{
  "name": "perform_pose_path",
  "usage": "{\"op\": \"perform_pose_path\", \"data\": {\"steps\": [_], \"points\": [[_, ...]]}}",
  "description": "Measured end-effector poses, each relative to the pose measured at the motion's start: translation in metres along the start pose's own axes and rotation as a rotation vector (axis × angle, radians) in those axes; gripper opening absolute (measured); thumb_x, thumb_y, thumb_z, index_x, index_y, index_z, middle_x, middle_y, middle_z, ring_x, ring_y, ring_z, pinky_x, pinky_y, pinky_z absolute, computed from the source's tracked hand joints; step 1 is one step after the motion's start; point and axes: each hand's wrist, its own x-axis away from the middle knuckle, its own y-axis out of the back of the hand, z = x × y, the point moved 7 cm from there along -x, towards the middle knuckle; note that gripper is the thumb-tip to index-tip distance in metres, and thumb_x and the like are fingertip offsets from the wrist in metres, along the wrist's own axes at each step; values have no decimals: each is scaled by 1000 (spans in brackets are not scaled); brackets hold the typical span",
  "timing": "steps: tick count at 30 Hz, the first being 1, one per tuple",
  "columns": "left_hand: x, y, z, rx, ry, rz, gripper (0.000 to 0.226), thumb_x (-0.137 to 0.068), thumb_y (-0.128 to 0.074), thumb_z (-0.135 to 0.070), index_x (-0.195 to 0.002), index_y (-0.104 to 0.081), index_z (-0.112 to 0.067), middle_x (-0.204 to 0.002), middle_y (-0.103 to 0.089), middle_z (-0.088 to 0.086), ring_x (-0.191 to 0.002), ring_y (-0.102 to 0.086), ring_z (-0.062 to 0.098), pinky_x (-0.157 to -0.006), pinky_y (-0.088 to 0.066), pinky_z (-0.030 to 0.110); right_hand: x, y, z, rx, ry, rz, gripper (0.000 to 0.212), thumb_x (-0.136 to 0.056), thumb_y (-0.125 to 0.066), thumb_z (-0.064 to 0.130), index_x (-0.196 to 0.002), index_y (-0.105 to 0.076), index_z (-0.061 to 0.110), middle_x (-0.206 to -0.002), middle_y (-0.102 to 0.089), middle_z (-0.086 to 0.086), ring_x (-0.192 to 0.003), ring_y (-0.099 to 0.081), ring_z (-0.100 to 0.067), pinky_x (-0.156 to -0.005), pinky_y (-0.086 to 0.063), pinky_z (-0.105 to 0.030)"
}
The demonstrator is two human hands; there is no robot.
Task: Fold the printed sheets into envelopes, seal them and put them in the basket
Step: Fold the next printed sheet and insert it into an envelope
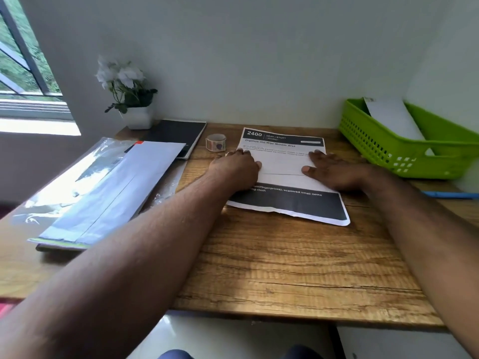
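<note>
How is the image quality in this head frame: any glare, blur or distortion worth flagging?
Head view: window light from the left blows out the sill and throws strong glare on the plastic sleeve; wide-angle distortion bows the desk edges; forearms near the lens look soft; the printed sheet headline is legible, smaller text is not.

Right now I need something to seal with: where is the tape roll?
In the head view, the tape roll stands on the wooden desk, beyond the left hand, between the black notebook and the printed sheet.
</note>
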Motion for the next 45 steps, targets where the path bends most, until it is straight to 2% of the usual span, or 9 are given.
{"op": "perform_pose_path", "data": {"steps": [9,16,21,26,29,33,37,40,45], "points": [[19,77,51,129,118,-464,24,-90,-58,-29,-111,-65,-18,-113,-66,7,-106,-60,30,-89,-50,42,19,34,45,56,199,-338,86,-79,-8,73,-152,-7,29,-161,-3,8,-148,0,-15,-117,1,-56],[11,56,174,117,541,-75,119,-44,-83,-66,-145,-39,-22,-150,-40,10,-135,-38,40,-104,-37,62,23,10,90,-24,406,-173,85,-73,-11,75,-150,-9,37,-159,3,16,-145,12,-3,-119,6,-45],[24,51,169,274,543,-26,95,-57,-89,-49,-137,-50,-16,-140,-53,7,-126,-50,33,-100,-45,53,28,8,93,-23,420,-146,82,-76,-13,72,-150,-11,37,-159,2,15,-146,11,-5,-119,5,-45],[33,89,160,261,460,-318,96,-50,-85,-61,-133,-53,-25,-135,-58,5,-121,-54,29,-102,-44,48,32,15,92,-58,413,-177,80,-78,-16,71,-150,-12,37,-159,0,14,-146,9,-5,-120,3,-45],[54,141,126,733,120,-664,84,-67,-81,-54,-140,-50,-26,-143,-52,0,-128,-51,16,-109,-39,34,46,31,101,-146,505,-300,77,-81,-25,67,-149,-19,33,-159,-11,11,-146,-3,-4,-121,-6,-41],[68,151,120,1660,-8,-934,30,-79,-66,-59,-99,-67,-36,-106,-67,-7,-98,-63,19,-83,-56,46,79,51,123,-402,682,-421,80,-74,-47,77,-143,-20,47,-150,-21,24,-139,-16,7,-113,-14,-17],[41,102,143,2127,207,-931,92,-51,-70,-76,-121,-61,-18,-120,-65,9,-99,-65,30,-62,-55,38,102,56,141,-470,885,-596,82,-70,-68,63,-141,-34,43,-140,-42,22,-130,-40,5,-107,-31,-10],[16,75,137,2247,299,-760,110,-29,-72,-84,-119,-60,-22,-120,-63,10,-101,-64,35,-77,-55,54,106,61,132,-469,921,-828,47,-89,-63,29,-132,-54,13,-122,-61,7,-109,-62,-8,-90,-48,-15],[14,50,58,2194,89,-176,97,-61,-53,-89,-104,-57,-2,-99,-61,16,-80,-65,30,-71,-53,43,92,62,118,-460,864,-866,35,-92,-56,10,-127,-60,10,-110,-71,-7,-94,-69,-30,-83,-52,-41]]}}
